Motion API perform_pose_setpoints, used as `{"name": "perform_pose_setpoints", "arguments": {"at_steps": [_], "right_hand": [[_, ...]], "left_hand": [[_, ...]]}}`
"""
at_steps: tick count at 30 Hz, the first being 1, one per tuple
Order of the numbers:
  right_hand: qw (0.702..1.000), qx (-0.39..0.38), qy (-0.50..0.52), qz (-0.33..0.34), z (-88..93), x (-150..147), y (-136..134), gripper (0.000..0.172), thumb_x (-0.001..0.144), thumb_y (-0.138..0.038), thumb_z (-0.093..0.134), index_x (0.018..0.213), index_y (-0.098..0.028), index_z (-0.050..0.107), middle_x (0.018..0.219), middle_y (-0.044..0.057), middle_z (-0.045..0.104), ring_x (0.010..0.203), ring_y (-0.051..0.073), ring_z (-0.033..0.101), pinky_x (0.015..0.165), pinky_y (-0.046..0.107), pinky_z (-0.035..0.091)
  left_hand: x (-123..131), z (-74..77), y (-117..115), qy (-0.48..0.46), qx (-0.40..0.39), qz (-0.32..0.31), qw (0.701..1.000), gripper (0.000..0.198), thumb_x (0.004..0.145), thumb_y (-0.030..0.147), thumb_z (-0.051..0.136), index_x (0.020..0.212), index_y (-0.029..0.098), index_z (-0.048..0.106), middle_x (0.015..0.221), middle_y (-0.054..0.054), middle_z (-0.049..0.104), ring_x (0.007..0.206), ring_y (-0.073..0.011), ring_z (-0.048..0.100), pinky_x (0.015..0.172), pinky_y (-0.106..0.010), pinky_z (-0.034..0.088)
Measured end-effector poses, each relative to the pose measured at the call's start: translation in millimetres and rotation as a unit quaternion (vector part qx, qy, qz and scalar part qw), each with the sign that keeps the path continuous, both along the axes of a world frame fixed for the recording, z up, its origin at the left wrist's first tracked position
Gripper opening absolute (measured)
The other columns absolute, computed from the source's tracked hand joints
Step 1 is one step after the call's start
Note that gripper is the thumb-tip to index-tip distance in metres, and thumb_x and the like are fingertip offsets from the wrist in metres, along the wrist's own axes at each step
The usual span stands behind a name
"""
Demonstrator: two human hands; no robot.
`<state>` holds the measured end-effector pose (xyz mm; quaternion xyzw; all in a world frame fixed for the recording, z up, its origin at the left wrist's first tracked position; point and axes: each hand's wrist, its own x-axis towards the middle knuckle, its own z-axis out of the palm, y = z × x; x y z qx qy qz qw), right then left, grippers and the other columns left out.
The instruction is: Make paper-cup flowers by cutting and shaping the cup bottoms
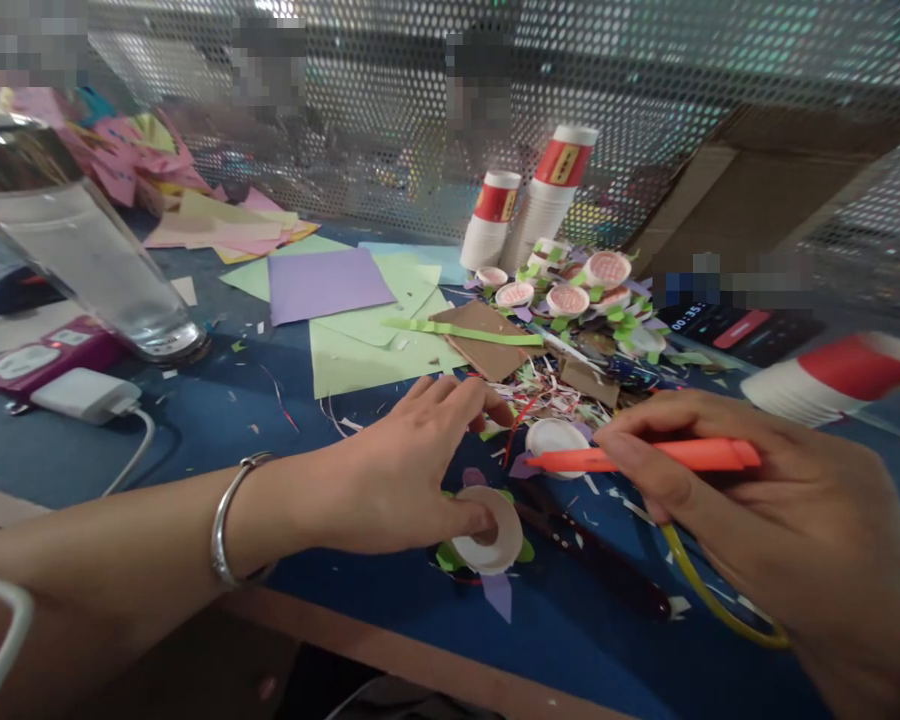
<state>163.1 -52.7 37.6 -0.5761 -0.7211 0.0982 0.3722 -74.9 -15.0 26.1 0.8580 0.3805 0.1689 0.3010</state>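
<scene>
My right hand (765,500) grips an orange-red marker pen (709,454) between thumb and fingers. The pen's narrow end points left, over a white paper disc (547,437) with purple paper on it. My left hand (412,460) has its fingers spread above the table. Its thumb rests on the middle of a second disc (504,545), a round cup base with green and purple paper pieces around its rim. Beside that disc lies a long dark tool (607,570), partly hidden. A yellow curved band (697,575) shows under my right hand.
Paper scraps (547,385) and a pile of decorated cup bases (570,290) lie beyond my hands. Stacked paper cups (487,220) stand behind. A water glass (112,260), a power strip (22,365) and green paper (375,360) are left. A phone (742,325) and tipped cups (810,385) lie right.
</scene>
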Motion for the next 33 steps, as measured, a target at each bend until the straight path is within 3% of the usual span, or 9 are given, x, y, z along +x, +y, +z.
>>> {"name": "perform_pose_setpoints", "arguments": {"at_steps": [6,13,22,33], "right_hand": [[0.995,-0.017,0.013,0.096,0.5,-4,-4,0.016,0.090,-0.035,0.067,0.075,-0.029,0.069,0.067,-0.006,0.069,0.054,0.012,0.059,0.055,0.023,0.048],[0.979,-0.053,0.002,0.199,-3.8,-8,-3,0.012,0.094,-0.029,0.066,0.082,-0.029,0.071,0.074,-0.004,0.072,0.062,0.012,0.066,0.060,0.023,0.052],[0.974,-0.079,0.001,0.211,-7.9,-12,-1,0.012,0.094,-0.028,0.066,0.083,-0.028,0.071,0.076,-0.004,0.072,0.064,0.013,0.066,0.061,0.025,0.051],[0.973,-0.069,-0.016,0.218,-10.9,-6,-3,0.013,0.097,-0.027,0.063,0.084,-0.028,0.067,0.077,-0.006,0.069,0.064,0.010,0.064,0.062,0.023,0.047]], "left_hand": [[1,-6.7,2,0.009,-0.042,0.000,0.999,0.058,0.072,0.026,0.078,0.120,0.022,0.046,0.115,-0.008,0.056,0.108,-0.0278,0.055,0.094,-0.047,0.045],[0,-7.1,4,0.015,-0.047,-0.023,0.999,0.050,0.077,0.028,0.076,0.117,0.022,0.047,0.113,-0.006,0.058,0.107,-0.0263,0.054,0.094,-0.046,0.044],[-3,-9.4,2,0.017,-0.007,-0.056,0.998,0.034,0.087,0.023,0.067,0.114,0.020,0.048,0.117,-0.007,0.058,0.107,-0.0259,0.051,0.094,-0.044,0.040],[-3,-13.0,0,0.051,0.016,-0.071,0.996,0.031,0.088,0.023,0.066,0.114,0.020,0.048,0.115,-0.008,0.058,0.106,-0.0274,0.051,0.093,-0.044,0.039]]}}
